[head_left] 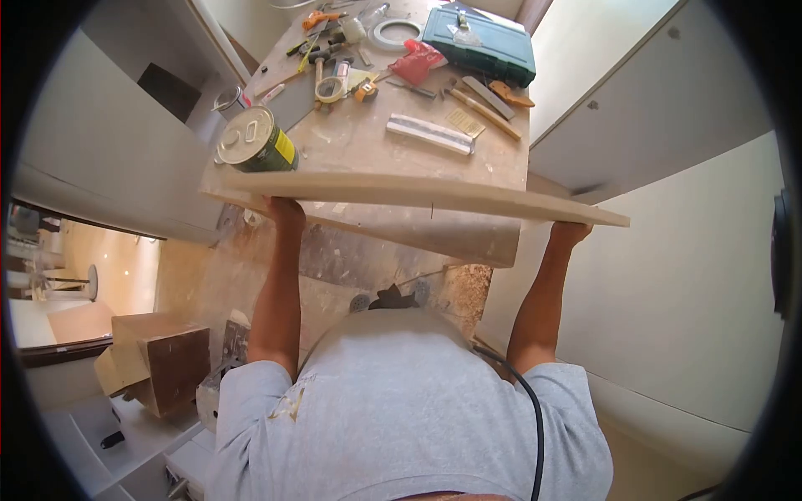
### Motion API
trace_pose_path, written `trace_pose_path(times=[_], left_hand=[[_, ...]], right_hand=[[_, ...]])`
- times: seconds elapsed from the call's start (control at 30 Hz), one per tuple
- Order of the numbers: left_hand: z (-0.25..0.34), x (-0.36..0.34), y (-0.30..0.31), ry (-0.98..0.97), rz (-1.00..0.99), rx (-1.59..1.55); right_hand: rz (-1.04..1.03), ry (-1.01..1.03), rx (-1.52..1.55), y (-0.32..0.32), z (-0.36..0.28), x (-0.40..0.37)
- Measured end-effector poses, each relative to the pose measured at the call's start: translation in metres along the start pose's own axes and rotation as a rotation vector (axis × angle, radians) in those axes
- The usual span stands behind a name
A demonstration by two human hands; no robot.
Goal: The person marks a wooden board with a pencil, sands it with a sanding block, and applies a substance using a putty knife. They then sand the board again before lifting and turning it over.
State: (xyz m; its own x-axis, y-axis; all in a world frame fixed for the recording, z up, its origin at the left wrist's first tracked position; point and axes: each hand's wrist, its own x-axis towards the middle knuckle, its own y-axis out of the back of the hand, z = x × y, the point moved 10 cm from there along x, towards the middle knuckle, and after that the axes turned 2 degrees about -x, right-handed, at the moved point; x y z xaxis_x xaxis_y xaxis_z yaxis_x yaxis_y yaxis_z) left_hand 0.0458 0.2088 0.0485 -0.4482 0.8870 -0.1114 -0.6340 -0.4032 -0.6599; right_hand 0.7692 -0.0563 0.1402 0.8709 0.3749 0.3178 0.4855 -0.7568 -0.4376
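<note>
A long, pale wooden board (426, 194) spans the view in front of me, edge up, over the near part of the workbench. Near its left end, my left hand (286, 213) grips it from below, with most fingers hidden behind the wood. Close to the right end, my right hand (571, 231) holds its lower edge, the fingers partly hidden. Just beyond the board at the left stands a dark green can (257, 140) with a yellow label and a metal lid.
The workbench (334, 142) carries a teal toolbox (479, 46), a tape roll (396, 33), a red bag (417, 61), a white-edged strip (430, 134) and several hand tools. A brown box (171, 363) is at lower left. A black cable (536, 409) crosses my right side.
</note>
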Motion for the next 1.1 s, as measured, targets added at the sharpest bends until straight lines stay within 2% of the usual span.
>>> trace_pose_path(times=[0.03,0.07,0.1,0.13,0.17,0.2,0.23,0.27,0.3,0.33,0.4,0.43,0.5,0.57,0.63,0.7,0.73,0.77,0.8,0.83,0.87,0.93,1.0,1.07,1.1], left_hand=[[-0.005,0.014,-0.001,-0.049,-0.269,0.019],[-0.008,0.008,-0.007,-0.09,-0.537,0.035],[0.005,-0.018,-0.027,-0.071,-0.405,0.229],[-0.007,-0.008,-0.009,-0.058,-0.4,0.242],[-0.015,0.005,0.004,-0.021,-0.412,0.107],[-0.024,0.016,0.012,0.011,-0.422,-0.034],[-0.028,0.014,0.038,-0.035,0.046,0.026],[-0.025,0.011,0.032,-0.032,0.044,0.027],[-0.031,0.013,0.03,0.016,-0.013,0.045],[-0.034,0.014,0.029,0.063,-0.068,0.063],[-0.027,0.022,0.028,0.058,-0.087,0.124],[-0.022,0.019,0.025,0.057,-0.102,0.19],[0.056,-0.028,-0.033,-0.064,-0.072,0.21],[0.134,-0.047,-0.066,-0.495,-0.065,0.255],[0.23,-0.155,-0.171,-1.035,-0.151,0.725],[0.214,-0.204,-0.233,-1.125,-0.573,1.132],[0.185,-0.23,-0.264,-1.094,-0.86,1.329],[0.149,-0.259,-0.282,-1.042,-1.153,1.519],[0.123,-0.279,-0.291,-1.007,-1.254,1.541],[0.098,-0.288,-0.295,-0.971,-1.352,1.563],[0.091,-0.286,-0.298,-0.979,-1.35,1.553],[0.08,-0.28,-0.308,-1.032,-1.254,1.565],[0.077,-0.273,-0.31,-1.043,-1.256,1.498],[0.077,-0.272,-0.308,-1.049,-1.275,1.45],[0.078,-0.273,-0.307,-1.049,-1.262,1.439]], right_hand=[[-0.018,0.101,-0.181,0.022,0.017,0.009],[-0.014,0.085,-0.198,0.035,0.021,0.011],[-0.12,-0.151,0.146,0.036,0.043,0.01],[-0.216,-0.383,0.498,0.014,0.049,-0.001],[-0.091,-0.449,0.424,0.015,0.052,-0.004],[-0.079,-0.453,0.416,0.011,0.058,-0.005],[-0.052,-0.247,0.171,0.013,0.047,0.006],[-0.027,-0.039,-0.07,0.012,0.031,0.008],[0.018,-0.14,0.051,0.007,0.032,0.003],[0.018,-0.14,0.05,0.004,0.032,0.001],[0.157,-0.143,-0.092,0.007,0.029,0.001],[0.159,-0.139,-0.093,0.009,0.031,0.003],[0.058,-0.153,-0.019,0.014,0.044,0.007],[0.062,-0.129,-0.028,0.026,0.055,0.011],[0.067,-0.1,-0.031,0.029,0.048,0.014],[0.05,-0.124,-0.232,0.02,0.042,0.008],[0.054,-0.111,-0.234,0.017,0.039,0.01],[0.144,-0.101,-0.259,0.022,0.04,0.013],[0.232,-0.094,-0.281,0.029,0.041,0.014],[0.181,-0.003,-0.498,0.035,0.033,0.023],[0.183,0.008,-0.497,0.031,0.018,0.025],[0.625,0.012,-0.416,0.048,-0.06,0.013],[0.376,0.245,-0.669,-0.031,-0.162,-0.004],[-0.008,0.428,-0.813,-0.154,-0.232,-0.06],[-0.179,0.145,-0.743,-0.184,-0.214,-0.083]])
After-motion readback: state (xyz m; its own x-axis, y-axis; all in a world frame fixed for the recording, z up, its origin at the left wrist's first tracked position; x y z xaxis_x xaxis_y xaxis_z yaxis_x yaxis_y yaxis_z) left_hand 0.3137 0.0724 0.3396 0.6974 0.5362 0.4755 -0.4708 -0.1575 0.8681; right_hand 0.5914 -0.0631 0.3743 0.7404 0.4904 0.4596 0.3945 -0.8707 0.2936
